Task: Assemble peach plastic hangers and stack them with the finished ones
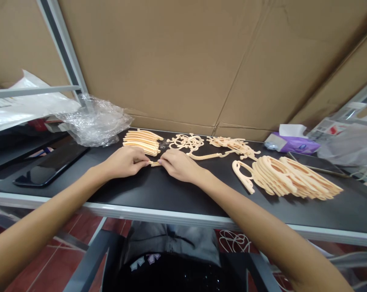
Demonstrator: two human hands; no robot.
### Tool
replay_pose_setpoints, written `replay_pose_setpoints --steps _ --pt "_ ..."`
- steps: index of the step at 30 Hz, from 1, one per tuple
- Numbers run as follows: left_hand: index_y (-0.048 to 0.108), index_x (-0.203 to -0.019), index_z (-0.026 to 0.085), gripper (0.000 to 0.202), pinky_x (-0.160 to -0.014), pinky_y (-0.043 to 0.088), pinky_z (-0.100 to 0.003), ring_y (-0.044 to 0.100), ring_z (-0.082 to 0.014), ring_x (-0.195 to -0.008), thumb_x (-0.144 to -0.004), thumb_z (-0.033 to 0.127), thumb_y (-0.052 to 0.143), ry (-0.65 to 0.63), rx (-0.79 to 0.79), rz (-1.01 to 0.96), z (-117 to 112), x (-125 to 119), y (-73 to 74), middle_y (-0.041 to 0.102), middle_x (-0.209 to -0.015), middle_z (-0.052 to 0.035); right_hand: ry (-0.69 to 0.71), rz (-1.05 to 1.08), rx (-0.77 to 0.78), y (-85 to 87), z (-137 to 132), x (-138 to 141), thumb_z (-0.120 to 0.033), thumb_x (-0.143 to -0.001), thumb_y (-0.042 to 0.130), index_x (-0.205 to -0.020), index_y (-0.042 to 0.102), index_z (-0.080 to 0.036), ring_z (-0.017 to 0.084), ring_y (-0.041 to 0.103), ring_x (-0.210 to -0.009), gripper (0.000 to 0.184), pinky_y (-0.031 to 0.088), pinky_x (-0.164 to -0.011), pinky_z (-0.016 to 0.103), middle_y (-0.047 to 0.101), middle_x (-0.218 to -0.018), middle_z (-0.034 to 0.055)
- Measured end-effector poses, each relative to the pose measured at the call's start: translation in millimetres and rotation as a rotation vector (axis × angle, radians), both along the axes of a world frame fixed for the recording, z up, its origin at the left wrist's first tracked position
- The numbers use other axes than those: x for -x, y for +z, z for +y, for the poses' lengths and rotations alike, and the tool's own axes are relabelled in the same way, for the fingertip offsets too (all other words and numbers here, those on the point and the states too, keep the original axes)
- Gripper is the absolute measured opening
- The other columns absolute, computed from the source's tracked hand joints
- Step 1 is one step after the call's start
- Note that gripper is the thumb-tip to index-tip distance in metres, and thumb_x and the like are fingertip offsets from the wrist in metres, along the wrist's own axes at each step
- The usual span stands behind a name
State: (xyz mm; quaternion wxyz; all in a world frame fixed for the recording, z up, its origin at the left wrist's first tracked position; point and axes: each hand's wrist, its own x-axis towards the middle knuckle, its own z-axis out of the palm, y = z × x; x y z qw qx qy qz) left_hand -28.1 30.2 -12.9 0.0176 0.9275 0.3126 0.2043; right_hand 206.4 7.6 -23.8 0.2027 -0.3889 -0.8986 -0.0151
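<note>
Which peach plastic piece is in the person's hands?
The small peach plastic piece, pinched between the left hand and the right hand. All the others lie on the black table, not held.

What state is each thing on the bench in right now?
Left hand: pinching the small peach plastic piece
Right hand: pinching the same piece
Curved peach strips: stacked, fanned out
Ornate peach pieces: lying loose
Peach hanger-shaped pieces: overlapping in a leaning row
Black smartphone: lying flat, screen dark
Clear plastic wrap: crumpled
Purple tissue pack: open, tissue poking out
</note>
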Motion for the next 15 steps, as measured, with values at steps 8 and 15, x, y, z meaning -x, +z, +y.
replay_pose_setpoints --steps 8,15 --pt "0.077 -0.085 0.020 0.025 -0.067 0.041 -0.026 0.062 -0.0145 -0.070 -0.092 0.032 0.056 0.005 0.021 -0.009 0.2 -0.4 0.5 0.071 -0.078 -0.0021 0.004 0.044 0.000 -3.5 -1.7 2.9 -0.021 -0.096 0.057 -0.094 0.065 -0.016 0.020 0.056 -0.090 0.010 0.042 -0.080 0.031 0.065 -0.094 0.0083" --pt "0.078 -0.085 0.021 0.026 -0.066 0.040 -0.026 0.062 -0.0150 -0.070 -0.092 0.033 0.056 0.033 0.028 -0.005 0.7 -0.6 -0.5 0.072 -0.080 -0.0026 0.068 0.112 -0.041 -13.2 3.8 3.3 -0.018 -0.095 0.056 -0.100 0.063 -0.018 0.020 0.054 -0.091 0.008 0.043 -0.084 0.033 0.063 -0.095 0.0071"
